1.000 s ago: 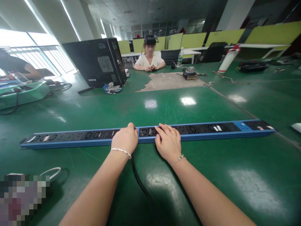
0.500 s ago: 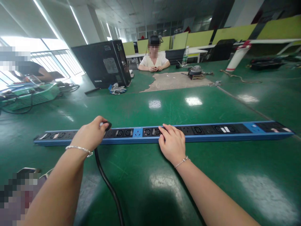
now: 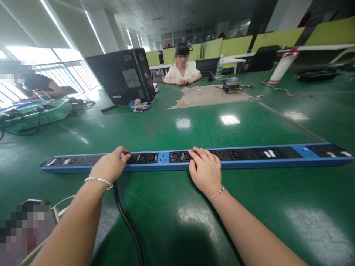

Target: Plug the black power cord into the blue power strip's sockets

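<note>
Amid wide tabletop (image 3: 158, 207), power strip (image 3: 163, 166): left hand (image 3: 108, 166) around end of black cable (image 3: 124, 214), right hand (image 3: 206, 170) unclenched over near edge (image 3: 249, 164).

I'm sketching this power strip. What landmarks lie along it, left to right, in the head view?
Along the power strip: white labels near its left end → left hand → blue socket panel → right hand → paired white strips → second blue panel.

Yellow-green desk partitions (image 3: 277, 40) and a worn green workbench (image 3: 155, 133) suggest an office workshop.
</note>
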{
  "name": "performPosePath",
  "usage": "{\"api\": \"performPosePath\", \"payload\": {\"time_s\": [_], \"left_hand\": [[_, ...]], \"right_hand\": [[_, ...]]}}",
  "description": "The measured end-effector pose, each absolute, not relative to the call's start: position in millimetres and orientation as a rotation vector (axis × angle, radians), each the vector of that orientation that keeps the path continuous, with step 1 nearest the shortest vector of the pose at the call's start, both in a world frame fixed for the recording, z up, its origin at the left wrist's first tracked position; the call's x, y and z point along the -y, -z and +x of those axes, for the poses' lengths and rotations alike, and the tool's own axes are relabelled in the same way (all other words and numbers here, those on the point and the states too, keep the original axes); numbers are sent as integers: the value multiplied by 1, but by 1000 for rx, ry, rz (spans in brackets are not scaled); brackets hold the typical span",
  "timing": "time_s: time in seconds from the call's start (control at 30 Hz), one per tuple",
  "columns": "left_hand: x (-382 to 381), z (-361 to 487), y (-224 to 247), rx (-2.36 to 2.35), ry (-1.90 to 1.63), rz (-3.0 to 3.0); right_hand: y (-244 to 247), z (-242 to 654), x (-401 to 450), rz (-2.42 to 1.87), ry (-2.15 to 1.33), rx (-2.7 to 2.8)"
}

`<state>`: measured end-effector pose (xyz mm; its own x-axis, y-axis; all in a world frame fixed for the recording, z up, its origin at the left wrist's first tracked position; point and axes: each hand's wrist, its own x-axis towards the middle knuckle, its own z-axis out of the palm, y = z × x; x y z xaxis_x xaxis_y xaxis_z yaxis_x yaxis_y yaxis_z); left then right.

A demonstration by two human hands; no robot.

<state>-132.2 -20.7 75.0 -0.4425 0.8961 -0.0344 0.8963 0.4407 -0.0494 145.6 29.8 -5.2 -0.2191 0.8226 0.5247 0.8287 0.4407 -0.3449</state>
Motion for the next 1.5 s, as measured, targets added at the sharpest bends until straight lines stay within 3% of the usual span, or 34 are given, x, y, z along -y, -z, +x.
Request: {"api": "performPosePath", "payload": {"time_s": [0.47, 0.8, 1.27, 1.4, 1.5], "left_hand": [[10, -133, -71, -2580, 283, 1720], [10, -134, -65, -2696, 15, 1612], [12, -117, -69, -2760, 218, 1524], [24, -109, -89, -2885, 18, 1488], [39, -98, -112, -3050, -458, 1567]], "right_hand": [[7, 148, -27, -1390, 107, 2135], [10, 153, -29, -1278, 96, 2212], [7, 150, -27, -1272, 76, 2200], [7, 150, -26, -1265, 77, 2204], [8, 149, -26, -1262, 68, 2193]]}}
